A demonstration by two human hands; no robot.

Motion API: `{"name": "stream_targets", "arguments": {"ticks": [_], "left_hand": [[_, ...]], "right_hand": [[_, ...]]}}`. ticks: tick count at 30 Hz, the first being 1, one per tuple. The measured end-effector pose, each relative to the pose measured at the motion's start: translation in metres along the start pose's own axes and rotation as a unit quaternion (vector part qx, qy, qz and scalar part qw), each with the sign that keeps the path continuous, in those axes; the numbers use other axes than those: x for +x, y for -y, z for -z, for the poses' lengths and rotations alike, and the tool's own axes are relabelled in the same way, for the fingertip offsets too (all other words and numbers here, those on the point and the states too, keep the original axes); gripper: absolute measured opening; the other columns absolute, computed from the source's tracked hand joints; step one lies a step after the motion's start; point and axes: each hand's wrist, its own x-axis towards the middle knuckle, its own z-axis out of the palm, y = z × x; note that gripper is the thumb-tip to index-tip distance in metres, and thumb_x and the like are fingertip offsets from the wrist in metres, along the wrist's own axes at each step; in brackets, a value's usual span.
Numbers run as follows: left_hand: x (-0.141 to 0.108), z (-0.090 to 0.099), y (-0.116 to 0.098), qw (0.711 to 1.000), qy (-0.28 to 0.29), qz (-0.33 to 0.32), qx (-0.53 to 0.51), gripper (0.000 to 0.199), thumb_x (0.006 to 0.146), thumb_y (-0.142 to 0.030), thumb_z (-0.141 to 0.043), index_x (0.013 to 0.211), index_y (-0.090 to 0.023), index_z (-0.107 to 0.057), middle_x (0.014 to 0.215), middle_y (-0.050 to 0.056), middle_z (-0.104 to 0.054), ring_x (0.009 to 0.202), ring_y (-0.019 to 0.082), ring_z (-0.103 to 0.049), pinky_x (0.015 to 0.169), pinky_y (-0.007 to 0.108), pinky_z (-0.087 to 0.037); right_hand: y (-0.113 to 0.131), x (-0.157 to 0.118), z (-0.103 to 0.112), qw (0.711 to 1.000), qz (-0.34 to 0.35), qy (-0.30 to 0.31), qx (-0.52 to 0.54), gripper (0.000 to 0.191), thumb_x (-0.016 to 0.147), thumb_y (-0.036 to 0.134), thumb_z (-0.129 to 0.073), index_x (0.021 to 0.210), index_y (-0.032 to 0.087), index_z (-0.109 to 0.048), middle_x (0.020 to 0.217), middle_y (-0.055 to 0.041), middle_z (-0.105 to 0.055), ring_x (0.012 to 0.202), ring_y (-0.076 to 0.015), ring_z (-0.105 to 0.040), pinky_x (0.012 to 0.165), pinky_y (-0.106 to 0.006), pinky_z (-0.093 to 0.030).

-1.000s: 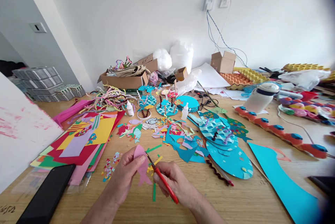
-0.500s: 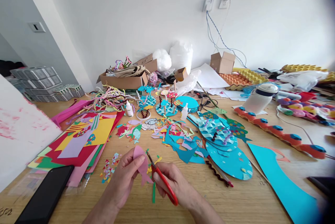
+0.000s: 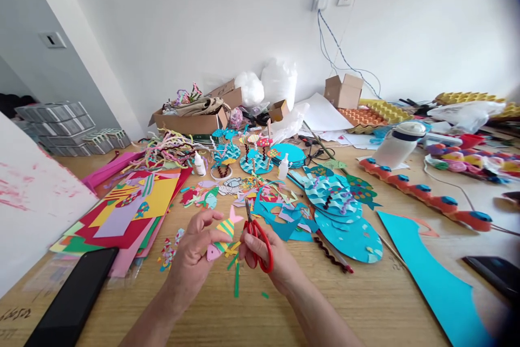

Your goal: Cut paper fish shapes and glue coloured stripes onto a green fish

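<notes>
In my left hand (image 3: pixel 194 249), pinched between thumb and fingers, is a pink paper fish (image 3: pixel 226 230) with yellow and green stripes and a small eye. Its tail points up and away from me. My right hand (image 3: pixel 266 254) grips red-handled scissors (image 3: pixel 260 244), their dark blades pointing up beside the tail and apart from it. Below the hands, green paper strips (image 3: pixel 236 282) and yellow scraps lie on the wooden table (image 3: pixel 219 320). Small coloured paper bits (image 3: pixel 168 252) are heaped left of my left hand.
Coloured paper sheets (image 3: pixel 117 222) and a black phone (image 3: pixel 73 298) lie at left. Two glue bottles (image 3: pixel 199 164) stand beyond the paper scraps. Blue paper ovals (image 3: pixel 349 236) and a cut blue sheet (image 3: pixel 430 276) are at right, near a lidded white jug (image 3: pixel 400 144).
The fish has turned over from its plain pink back to its striped face, tail now up. The scissors have moved up and point more upright. A small green scrap now shows on the table.
</notes>
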Motion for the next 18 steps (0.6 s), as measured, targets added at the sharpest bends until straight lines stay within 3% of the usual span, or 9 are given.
{"name": "stream_targets", "arguments": {"ticks": [3,8,12,14,18], "left_hand": [[-0.004,-0.001,0.007,1.0,0.006,-0.015,0.005,0.013,0.067,-0.018,-0.066,0.064,-0.029,-0.073,0.109,0.006,-0.055,0.098,0.026,-0.051,0.088,0.038,-0.038],[-0.009,-0.004,0.014,0.992,0.088,0.037,-0.084,0.012,0.07,-0.03,-0.066,0.064,-0.025,-0.074,0.103,0.009,-0.057,0.094,0.026,-0.054,0.077,0.035,-0.045],[-0.01,-0.004,0.015,0.985,0.118,0.074,-0.106,0.013,0.071,-0.03,-0.066,0.062,-0.023,-0.074,0.098,0.008,-0.061,0.092,0.025,-0.056,0.075,0.032,-0.045],[-0.01,-0.004,0.013,0.978,0.101,0.121,-0.139,0.01,0.07,-0.028,-0.066,0.067,-0.022,-0.073,0.098,0.007,-0.063,0.093,0.024,-0.056,0.076,0.03,-0.045],[-0.011,-0.002,0.01,0.939,-0.001,0.222,-0.263,0.018,0.074,-0.027,-0.061,0.09,-0.021,-0.068,0.094,0.005,-0.065,0.084,0.019,-0.058,0.07,0.027,-0.046]], "right_hand": [[-0.002,-0.001,-0.002,0.999,0.008,0.018,0.026,0.037,0.071,0.05,-0.062,0.076,0.015,-0.051,0.06,0.0004,-0.057,0.043,-0.0066,-0.04,0.044,-0.021,-0.024],[-0.002,0.002,-0.001,0.996,0.039,-0.031,0.071,0.032,0.066,0.041,-0.069,0.077,0.016,-0.052,0.057,0.0049,-0.049,0.049,-0.0077,-0.041,0.048,-0.02,-0.028],[0.001,0.002,-0.001,0.997,0.037,-0.036,0.06,0.031,0.06,0.031,-0.073,0.077,0.016,-0.053,0.065,0.004,-0.052,0.052,-0.0076,-0.041,0.049,-0.02,-0.029],[0.001,0.002,-0.002,0.997,0.031,-0.047,0.047,0.03,0.058,0.028,-0.074,0.075,0.017,-0.052,0.065,0.0046,-0.052,0.052,-0.0075,-0.04,0.048,-0.019,-0.029],[0.0,0.003,-0.004,0.992,0.053,-0.107,0.036,0.032,0.058,0.029,-0.073,0.077,0.018,-0.05,0.066,0.0047,-0.052,0.056,-0.0089,-0.044,0.052,-0.02,-0.033]]}}
